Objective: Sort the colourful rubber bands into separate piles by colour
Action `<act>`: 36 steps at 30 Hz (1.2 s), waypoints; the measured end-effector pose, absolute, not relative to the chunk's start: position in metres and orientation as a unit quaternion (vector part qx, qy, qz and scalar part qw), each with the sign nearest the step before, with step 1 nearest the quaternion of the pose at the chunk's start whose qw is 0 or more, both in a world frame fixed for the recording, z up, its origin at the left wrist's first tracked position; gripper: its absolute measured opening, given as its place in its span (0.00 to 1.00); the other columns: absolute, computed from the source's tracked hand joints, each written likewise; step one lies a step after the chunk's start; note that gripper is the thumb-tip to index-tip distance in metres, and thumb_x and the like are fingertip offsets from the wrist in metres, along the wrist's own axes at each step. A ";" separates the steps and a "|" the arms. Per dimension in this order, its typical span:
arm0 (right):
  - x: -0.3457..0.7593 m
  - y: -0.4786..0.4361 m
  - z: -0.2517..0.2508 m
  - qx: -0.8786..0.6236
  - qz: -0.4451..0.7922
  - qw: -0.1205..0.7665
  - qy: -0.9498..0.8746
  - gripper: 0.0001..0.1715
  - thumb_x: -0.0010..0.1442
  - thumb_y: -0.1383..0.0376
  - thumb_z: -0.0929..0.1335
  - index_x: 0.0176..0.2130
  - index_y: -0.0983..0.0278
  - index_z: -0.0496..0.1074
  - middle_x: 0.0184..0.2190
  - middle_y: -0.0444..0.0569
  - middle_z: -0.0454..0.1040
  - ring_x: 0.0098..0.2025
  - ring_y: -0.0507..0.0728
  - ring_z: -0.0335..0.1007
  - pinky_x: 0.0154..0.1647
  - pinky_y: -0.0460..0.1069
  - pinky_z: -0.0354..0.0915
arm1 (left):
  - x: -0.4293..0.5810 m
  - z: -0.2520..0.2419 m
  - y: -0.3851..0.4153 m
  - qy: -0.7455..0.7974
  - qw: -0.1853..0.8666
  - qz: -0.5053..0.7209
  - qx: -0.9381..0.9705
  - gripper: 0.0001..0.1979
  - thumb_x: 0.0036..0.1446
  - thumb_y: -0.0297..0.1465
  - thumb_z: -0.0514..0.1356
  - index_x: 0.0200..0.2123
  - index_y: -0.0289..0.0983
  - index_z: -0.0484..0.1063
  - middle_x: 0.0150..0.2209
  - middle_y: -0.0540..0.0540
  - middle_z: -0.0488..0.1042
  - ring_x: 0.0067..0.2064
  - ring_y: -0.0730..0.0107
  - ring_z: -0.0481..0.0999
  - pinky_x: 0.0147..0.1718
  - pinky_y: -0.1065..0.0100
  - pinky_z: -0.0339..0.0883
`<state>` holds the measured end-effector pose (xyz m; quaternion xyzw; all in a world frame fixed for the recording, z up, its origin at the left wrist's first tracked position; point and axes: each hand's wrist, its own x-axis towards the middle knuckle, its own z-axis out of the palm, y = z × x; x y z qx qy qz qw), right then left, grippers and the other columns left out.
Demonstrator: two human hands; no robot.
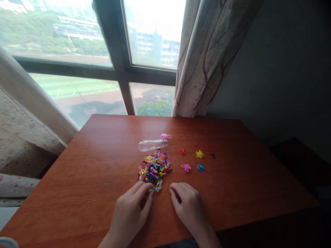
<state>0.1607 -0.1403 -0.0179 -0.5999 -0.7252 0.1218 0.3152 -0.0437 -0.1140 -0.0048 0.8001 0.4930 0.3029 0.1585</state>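
Note:
A heap of small coloured rubber bands point(155, 167) lies on the wooden table in front of me. My left hand point(133, 206) is at the heap's near edge, its thumb and index finger closed around bands there; exactly which ones they grip is hard to see. To the right of the heap, my right hand point(187, 203) rests low over the table with fingers curled and thumb near the index tip. Anything inside that pinch is hidden. Sorted by colour, little groups lie farther right: red bands point(182, 152), yellow bands point(200, 154), pink bands point(186, 167), blue bands point(201, 167) and a black band point(212, 156).
Behind the heap a clear bottle point(152, 145) lies on its side, with a pink cap point(165, 136) beside its mouth. The table point(85, 179) reaches back to a window point(121, 75) between curtains point(201, 58). A white rim point(9, 242) shows at the lower left corner.

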 end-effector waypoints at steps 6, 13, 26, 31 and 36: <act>0.161 -0.139 -0.015 -0.605 0.133 0.304 -0.724 0.10 0.65 0.70 0.63 0.37 0.60 0.73 0.30 0.45 0.76 0.33 0.55 0.72 0.36 0.47 0.61 | -0.041 -0.004 -0.116 0.449 0.153 0.225 0.851 0.10 0.65 0.30 0.53 0.40 0.43 0.74 0.33 0.48 0.77 0.33 0.67 0.79 0.32 0.71 0.70; 0.154 -0.138 -0.012 -0.615 0.145 0.289 -0.719 0.10 0.65 0.70 0.63 0.37 0.60 0.73 0.30 0.45 0.76 0.33 0.56 0.71 0.35 0.48 0.59 | -0.041 -0.006 -0.113 0.471 0.132 0.258 0.833 0.13 0.65 0.29 0.52 0.49 0.41 0.72 0.38 0.47 0.80 0.34 0.67 0.81 0.31 0.71 0.72; 0.135 -0.133 -0.006 -0.611 0.168 0.280 -0.721 0.08 0.63 0.70 0.66 0.39 0.59 0.74 0.31 0.44 0.76 0.35 0.56 0.72 0.36 0.48 0.58 | -0.044 -0.010 -0.111 0.496 0.120 0.298 0.806 0.11 0.63 0.31 0.55 0.47 0.41 0.72 0.42 0.47 0.82 0.39 0.65 0.83 0.35 0.70 0.74; 0.136 -0.132 -0.005 -0.611 0.158 0.281 -0.723 0.08 0.63 0.69 0.66 0.38 0.59 0.74 0.28 0.43 0.75 0.32 0.56 0.71 0.34 0.48 0.58 | -0.042 -0.004 -0.112 0.495 0.146 0.279 0.810 0.06 0.63 0.31 0.54 0.40 0.42 0.71 0.35 0.49 0.81 0.33 0.67 0.81 0.30 0.71 0.71; 0.136 -0.131 -0.008 -0.614 0.156 0.305 -0.711 0.08 0.63 0.69 0.65 0.40 0.59 0.74 0.30 0.43 0.77 0.33 0.55 0.73 0.35 0.47 0.60 | -0.039 -0.002 -0.112 0.498 0.135 0.260 0.816 0.05 0.62 0.31 0.56 0.38 0.42 0.72 0.33 0.51 0.80 0.32 0.67 0.80 0.28 0.71 0.68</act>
